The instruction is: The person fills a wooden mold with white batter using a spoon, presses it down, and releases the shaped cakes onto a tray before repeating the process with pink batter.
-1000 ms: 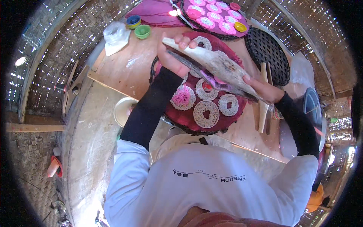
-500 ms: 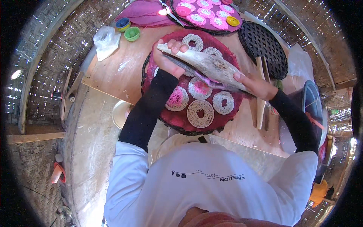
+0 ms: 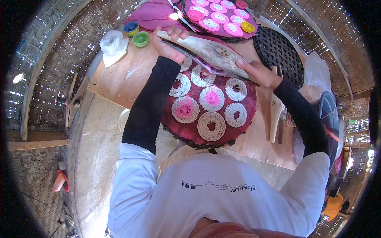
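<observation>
Both my hands are closed on a long wooden press [image 3: 214, 52], pale and grey-stained, held slantwise over the far part of a round tray with dark red cloth [image 3: 248, 102]. My left hand [image 3: 171, 44] wraps its far left end. Around the near right end curls my right hand [image 3: 260, 74]. Pink shows along the press's lower side, though most of its underside is hidden. Lacy white rings [image 3: 235, 97] of thin strands lie on the cloth. Two discs have pink centres, one of them a pink-centred disc [image 3: 185, 109]. Nearest me is a beige ring [image 3: 203, 129] with a plain rim.
Another tray [image 3: 251, 36] with pink and white lacy discs stands behind. At the far left are a green bowl [image 3: 141, 39], a blue-and-yellow bowl [image 3: 131, 28] and a plastic bag [image 3: 114, 47]. A black lattice tray [image 3: 278, 55], wooden pieces [image 3: 275, 119] and a dark tub [image 3: 328, 105] are on the right.
Both hands have carried the press away from me and slightly left. More of the near rings on the cloth now show. The grip looks the same.
</observation>
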### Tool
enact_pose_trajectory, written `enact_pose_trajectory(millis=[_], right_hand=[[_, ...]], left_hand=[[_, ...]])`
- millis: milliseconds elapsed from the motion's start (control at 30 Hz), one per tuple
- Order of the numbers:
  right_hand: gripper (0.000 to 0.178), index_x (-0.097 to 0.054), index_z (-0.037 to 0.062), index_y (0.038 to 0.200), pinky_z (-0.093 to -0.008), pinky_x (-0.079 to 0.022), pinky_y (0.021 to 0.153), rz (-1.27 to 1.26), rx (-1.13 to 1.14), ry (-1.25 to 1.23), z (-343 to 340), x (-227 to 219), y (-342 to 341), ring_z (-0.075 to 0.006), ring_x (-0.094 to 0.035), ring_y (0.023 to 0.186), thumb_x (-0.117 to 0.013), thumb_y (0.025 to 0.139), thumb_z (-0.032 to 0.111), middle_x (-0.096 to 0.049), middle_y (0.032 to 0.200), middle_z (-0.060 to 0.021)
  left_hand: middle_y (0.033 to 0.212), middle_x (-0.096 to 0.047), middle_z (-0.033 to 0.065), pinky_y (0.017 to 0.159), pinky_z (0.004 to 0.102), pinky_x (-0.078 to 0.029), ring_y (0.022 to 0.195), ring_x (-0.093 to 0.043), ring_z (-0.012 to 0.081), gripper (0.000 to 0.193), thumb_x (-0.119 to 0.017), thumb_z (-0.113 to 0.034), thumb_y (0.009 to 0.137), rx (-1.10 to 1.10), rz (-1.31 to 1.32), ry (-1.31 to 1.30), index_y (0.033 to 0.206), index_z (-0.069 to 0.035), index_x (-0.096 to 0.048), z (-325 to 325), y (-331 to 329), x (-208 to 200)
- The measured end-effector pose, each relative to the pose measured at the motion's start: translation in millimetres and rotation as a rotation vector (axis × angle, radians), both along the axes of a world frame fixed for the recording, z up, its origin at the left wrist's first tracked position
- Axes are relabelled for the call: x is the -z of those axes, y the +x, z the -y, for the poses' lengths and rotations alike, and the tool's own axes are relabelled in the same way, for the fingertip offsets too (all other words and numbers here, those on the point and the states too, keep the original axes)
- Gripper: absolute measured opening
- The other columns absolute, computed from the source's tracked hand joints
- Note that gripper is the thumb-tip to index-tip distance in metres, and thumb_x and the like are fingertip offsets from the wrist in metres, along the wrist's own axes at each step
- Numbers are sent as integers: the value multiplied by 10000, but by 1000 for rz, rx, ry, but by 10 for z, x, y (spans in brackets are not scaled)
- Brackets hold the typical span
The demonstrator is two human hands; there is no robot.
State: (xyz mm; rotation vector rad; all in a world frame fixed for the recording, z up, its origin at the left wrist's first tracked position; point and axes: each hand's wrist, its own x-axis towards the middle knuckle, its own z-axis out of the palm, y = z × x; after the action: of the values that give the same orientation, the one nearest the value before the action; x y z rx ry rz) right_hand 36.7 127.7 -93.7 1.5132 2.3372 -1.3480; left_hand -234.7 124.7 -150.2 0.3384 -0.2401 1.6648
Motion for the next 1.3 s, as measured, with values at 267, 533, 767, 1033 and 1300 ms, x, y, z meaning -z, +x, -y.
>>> enact_pose_trajectory(millis=[267,533,767,1033,1300], right_hand=[[740,-580,-52,665,-238,-334,401,-92,31,-6,76,-133,-175,-85,-445,486,-341,805,634,-473,528,-50],[673,-580,-38,744,-273,-384,501,-307,-84,347,64,1,-478,-114,-487,550,-397,796,608,-531,625,-76],[664,-492,39,511,-272,-299,365,-201,-156,-111,135,40,-676,-106,-377,380,-409,773,643,-399,447,-10],[771,-545,-10,508,-287,-389,403,-110,-215,93,197,151,-787,-134,-471,401,-369,739,704,-462,439,-61],[774,-610,-52,628,-340,-398,448,8,-225,112,124,105,-702,-177,-506,441,-390,747,681,-487,462,-96]], left_hand=[[503,-374,-4,594,283,-352,557,-381,153,279,-430,-323,786,-119,-35,-105,589,-132,-383,67,-14,83],[514,-374,-31,582,261,-349,569,-382,131,267,-476,-293,770,-185,-184,129,574,-144,-374,177,-401,-256],[553,-403,-9,630,288,-380,560,-428,144,291,-414,-381,785,-296,-146,-75,641,-128,-411,622,-604,-105],[521,-410,-12,609,272,-359,568,-401,142,252,-441,-296,780,-265,-77,-29,593,-133,-400,702,-716,136],[499,-400,-13,574,268,-357,538,-391,137,258,-420,-302,768,-331,-41,-68,574,-138,-382,713,-614,218]])
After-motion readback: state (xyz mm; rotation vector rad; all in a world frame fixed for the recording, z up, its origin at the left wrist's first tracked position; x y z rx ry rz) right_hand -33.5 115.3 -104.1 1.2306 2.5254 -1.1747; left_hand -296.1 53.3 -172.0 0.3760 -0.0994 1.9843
